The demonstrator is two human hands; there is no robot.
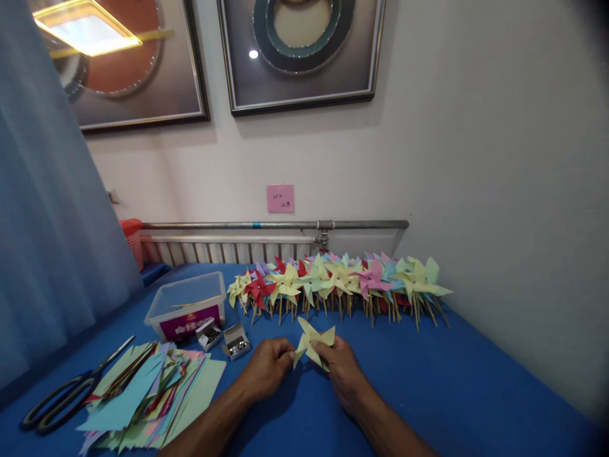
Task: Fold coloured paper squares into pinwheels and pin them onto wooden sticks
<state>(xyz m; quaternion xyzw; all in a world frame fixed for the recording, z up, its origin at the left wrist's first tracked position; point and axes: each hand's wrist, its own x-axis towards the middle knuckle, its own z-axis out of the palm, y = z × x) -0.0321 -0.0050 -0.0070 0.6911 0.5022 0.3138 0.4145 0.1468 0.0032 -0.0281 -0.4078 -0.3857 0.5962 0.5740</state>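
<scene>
Little can be read. A pink note is stuck on the wall just above the pipe, behind the far edge of the table. It carries two short lines of dark handwriting, too small to make out; the upper line may be digits, but that cannot be told.

The clear plastic box, near the table's far left corner, has a purple label along its front wall with a small red-and-yellow logo in the middle. The print on that label is blurred and cannot be read, nor can the brand.

No other writing, number or sign shows legibly.
</scene>
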